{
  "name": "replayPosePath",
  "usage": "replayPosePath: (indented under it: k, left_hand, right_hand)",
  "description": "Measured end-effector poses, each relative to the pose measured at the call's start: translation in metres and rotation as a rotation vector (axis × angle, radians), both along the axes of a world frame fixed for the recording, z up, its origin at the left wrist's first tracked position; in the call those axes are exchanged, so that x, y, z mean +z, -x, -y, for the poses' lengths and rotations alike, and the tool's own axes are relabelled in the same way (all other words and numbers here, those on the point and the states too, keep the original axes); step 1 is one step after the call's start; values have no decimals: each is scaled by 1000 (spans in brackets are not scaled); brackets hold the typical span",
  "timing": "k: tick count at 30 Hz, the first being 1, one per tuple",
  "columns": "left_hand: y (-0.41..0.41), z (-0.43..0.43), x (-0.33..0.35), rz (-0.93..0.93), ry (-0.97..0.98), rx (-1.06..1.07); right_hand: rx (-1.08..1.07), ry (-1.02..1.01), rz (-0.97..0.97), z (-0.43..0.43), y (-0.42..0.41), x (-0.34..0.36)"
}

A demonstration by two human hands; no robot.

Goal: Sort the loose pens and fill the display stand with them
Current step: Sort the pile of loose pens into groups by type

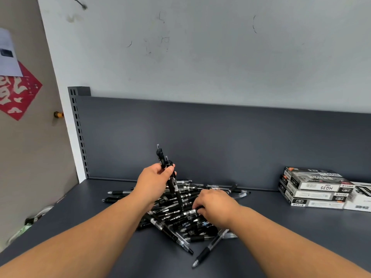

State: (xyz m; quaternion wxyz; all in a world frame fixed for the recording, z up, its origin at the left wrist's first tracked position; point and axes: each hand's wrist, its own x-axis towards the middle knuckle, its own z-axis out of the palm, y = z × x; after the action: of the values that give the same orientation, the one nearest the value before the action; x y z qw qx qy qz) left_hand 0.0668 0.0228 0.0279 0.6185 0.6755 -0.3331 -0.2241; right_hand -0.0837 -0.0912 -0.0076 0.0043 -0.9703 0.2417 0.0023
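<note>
On grey shelf point(281, 237), heaped pens point(176, 214)

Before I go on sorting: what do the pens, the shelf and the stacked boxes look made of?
Pens: plastic by the look, glossy clear barrels, matt black grips, perhaps rubbery. Shelf: probably painted metal, smooth matt dark grey, slotted upright at its corner. Boxes: printed cardboard, sharp folded edges, slight sheen.

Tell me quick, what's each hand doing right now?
Left hand: closed grip on at least two black pens, held upright above the pile.
Right hand: pinching one pen lying in the pile.
</note>
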Motion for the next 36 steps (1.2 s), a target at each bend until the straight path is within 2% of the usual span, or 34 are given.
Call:
replayPosePath:
  k: [4, 8, 12, 16, 18, 25, 31, 36]
  left_hand:
    - [1, -1, 3, 3, 45, 13]
    - [8, -2, 10, 34, 105, 55]
    - [17, 0, 16, 45, 148, 59]
    - [19, -4, 17, 65, 113, 5]
    - [17, -9, 16, 59, 91, -36]
    - [7, -29, 16, -20, 86, -69]
    - [2, -38, 11, -103, 88, -73]
    - [-7, -40, 0, 27, 20, -96]
  right_hand:
    - [-34, 44, 79, 0, 15, 12]
    - [-181, 16, 137, 3, 34, 20]
    - [-305, -246, 319, -3, 37, 23]
    - [-332, -663, 609, -23, 23, 33]
    - [-313, -807, 695, -34, 13, 37]
    - [-204, -832, 726, -61, -13, 34]
    - [-184, -860, 642, -66, -16, 35]
    - [-218, -890, 674, -66, -15, 27]
